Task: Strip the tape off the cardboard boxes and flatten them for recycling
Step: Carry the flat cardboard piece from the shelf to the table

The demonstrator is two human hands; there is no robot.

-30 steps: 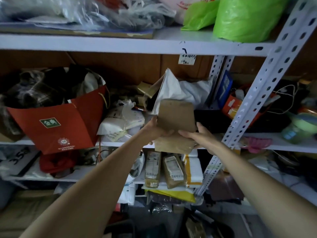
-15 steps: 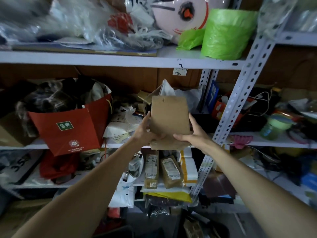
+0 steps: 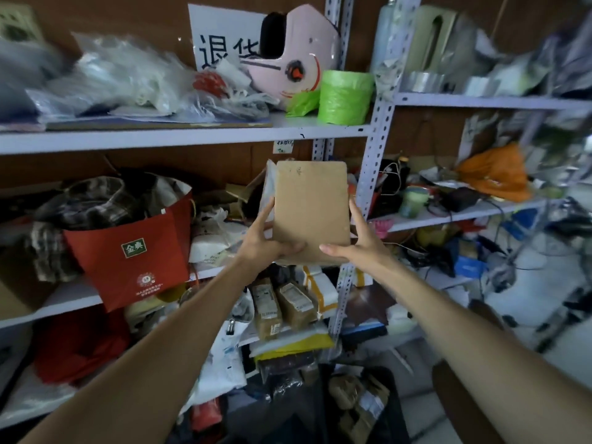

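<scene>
A red paper bag sits on the shelf at left. The left hand has its grip clamped on the lower left edge of the cardboard box, which is held upright before the shelves. The right hand clamps the lower right edge, thumb on the front face.
</scene>
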